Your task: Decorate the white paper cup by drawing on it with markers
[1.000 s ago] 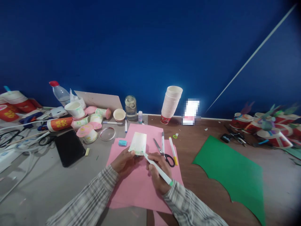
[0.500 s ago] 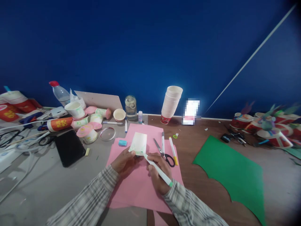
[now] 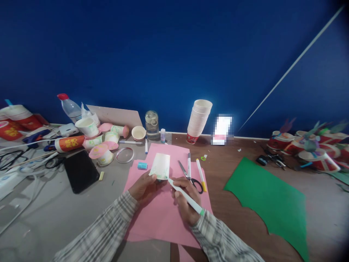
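Note:
My left hand grips the near edge of a small white paper cup lying on its side over a pink paper sheet. Green marks show on the cup. My right hand is closed around a white marker with a green end, and its tip touches the cup's lower right corner. A pair of scissors with black handles lies just right of the cup, beside a white marker and a yellow-tipped marker.
A small blue object lies on the pink sheet's left. A green paper sheet covers the right. A stack of white cups, a glass jar, a black tablet and decorated cups crowd the back and left. Red cups stand far right.
My right hand and the marker shifted slightly right and down along the cup's edge. My left hand and the cup stayed almost still.

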`<action>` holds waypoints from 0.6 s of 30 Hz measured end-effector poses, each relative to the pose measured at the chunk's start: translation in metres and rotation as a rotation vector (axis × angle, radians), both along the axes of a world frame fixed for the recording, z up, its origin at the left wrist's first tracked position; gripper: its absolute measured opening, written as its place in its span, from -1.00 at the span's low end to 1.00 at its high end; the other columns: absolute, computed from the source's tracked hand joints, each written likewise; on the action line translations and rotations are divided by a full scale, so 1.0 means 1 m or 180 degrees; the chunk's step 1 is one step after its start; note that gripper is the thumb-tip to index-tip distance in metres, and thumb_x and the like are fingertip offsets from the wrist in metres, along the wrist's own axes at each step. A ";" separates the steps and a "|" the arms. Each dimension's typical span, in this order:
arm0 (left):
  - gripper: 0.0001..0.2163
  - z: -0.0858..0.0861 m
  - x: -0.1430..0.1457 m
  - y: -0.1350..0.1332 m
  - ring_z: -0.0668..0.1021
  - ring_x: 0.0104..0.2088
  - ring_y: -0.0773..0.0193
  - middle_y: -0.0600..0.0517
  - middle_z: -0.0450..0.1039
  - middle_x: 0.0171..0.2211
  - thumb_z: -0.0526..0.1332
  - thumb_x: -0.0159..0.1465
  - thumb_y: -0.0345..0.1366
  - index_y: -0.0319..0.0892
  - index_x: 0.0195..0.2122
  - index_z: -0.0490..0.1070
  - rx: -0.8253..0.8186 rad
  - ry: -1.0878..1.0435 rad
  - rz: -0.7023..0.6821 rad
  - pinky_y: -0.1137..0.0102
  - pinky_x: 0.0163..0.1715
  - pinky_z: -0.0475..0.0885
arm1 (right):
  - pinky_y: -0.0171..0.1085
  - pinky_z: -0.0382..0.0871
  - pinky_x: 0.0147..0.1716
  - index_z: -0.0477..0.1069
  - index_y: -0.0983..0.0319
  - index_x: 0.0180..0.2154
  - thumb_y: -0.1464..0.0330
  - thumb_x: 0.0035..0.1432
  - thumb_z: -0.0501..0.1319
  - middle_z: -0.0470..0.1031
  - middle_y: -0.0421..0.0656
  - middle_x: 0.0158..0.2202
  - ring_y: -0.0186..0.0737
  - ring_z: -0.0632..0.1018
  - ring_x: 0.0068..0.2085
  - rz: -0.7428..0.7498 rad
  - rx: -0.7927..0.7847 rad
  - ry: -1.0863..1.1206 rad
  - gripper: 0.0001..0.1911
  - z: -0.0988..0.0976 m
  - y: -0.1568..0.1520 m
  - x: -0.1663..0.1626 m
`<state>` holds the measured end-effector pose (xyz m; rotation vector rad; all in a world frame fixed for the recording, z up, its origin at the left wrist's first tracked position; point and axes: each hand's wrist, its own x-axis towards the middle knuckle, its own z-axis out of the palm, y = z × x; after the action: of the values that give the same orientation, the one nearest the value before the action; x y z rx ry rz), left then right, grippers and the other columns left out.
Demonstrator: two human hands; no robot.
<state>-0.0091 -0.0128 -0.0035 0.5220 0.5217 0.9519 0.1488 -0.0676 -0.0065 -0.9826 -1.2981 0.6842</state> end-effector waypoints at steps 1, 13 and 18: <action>-0.63 0.000 0.000 0.000 0.46 -0.16 -0.01 -0.20 0.50 -0.23 0.29 -0.05 -0.37 -0.29 -0.17 0.38 0.0012 -0.0007 0.0003 0.20 -0.14 0.37 | -0.28 0.41 -0.65 0.44 0.14 -0.31 0.45 -0.05 0.14 0.51 -0.16 -0.41 -0.20 0.52 -0.54 0.0047 0.0012 -0.0016 -0.79 0.000 0.000 0.000; -0.65 0.003 0.002 -0.002 0.47 -0.17 -0.04 -0.25 0.49 -0.20 0.24 0.00 -0.36 -0.32 -0.15 0.36 0.0162 -0.0007 -0.0064 0.17 -0.18 0.37 | -0.34 0.39 -0.68 0.47 0.14 -0.32 0.47 -0.06 0.16 0.53 -0.14 -0.37 -0.27 0.50 -0.58 0.0083 0.0093 -0.0132 -0.78 0.007 0.000 -0.004; -0.64 0.002 0.001 -0.002 0.47 -0.17 -0.01 -0.23 0.50 -0.22 0.24 0.00 -0.35 -0.31 -0.15 0.36 0.0154 -0.0002 -0.0036 0.18 -0.16 0.37 | -0.37 0.35 -0.73 0.46 0.15 -0.34 0.49 -0.07 0.14 0.54 -0.13 -0.35 -0.30 0.49 -0.61 0.0089 -0.0018 -0.0052 -0.78 0.003 -0.001 -0.004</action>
<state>-0.0077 -0.0145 -0.0012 0.5676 0.4956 0.9559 0.1451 -0.0681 -0.0035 -0.9781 -1.3271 0.7029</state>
